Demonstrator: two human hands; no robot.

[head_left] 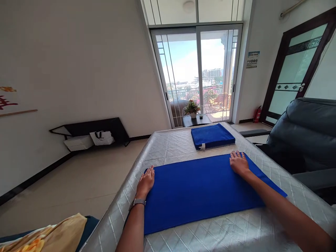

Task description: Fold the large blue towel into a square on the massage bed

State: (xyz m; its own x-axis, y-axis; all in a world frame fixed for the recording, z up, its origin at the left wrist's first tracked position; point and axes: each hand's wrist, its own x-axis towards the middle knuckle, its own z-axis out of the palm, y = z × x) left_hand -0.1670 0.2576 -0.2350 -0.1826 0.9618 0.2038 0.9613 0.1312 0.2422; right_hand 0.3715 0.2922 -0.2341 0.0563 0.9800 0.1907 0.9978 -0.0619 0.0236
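Observation:
A blue cloth point(191, 190) lies spread flat as a long rectangle across the silver quilted table cover point(223, 231). At its far left corner rests my left hand point(146, 180), fingers stretched along the edge, with a watch on the wrist. My right hand point(239, 163) lies flat near the far right corner, its fingers slightly spread over the edge. Neither hand grips the cloth. Just beyond it sits a neat stack of folded blue cloths point(213, 135), with a white tag point(202, 146) hanging from its near left corner.
A dark leather armchair point(309, 136) stands close on the right. Past the table's far end, a potted plant point(192, 107) sits on a black chair. A folded black frame bed point(91, 127) leans at the left wall. Patterned fabric point(52, 236) lies at the lower left.

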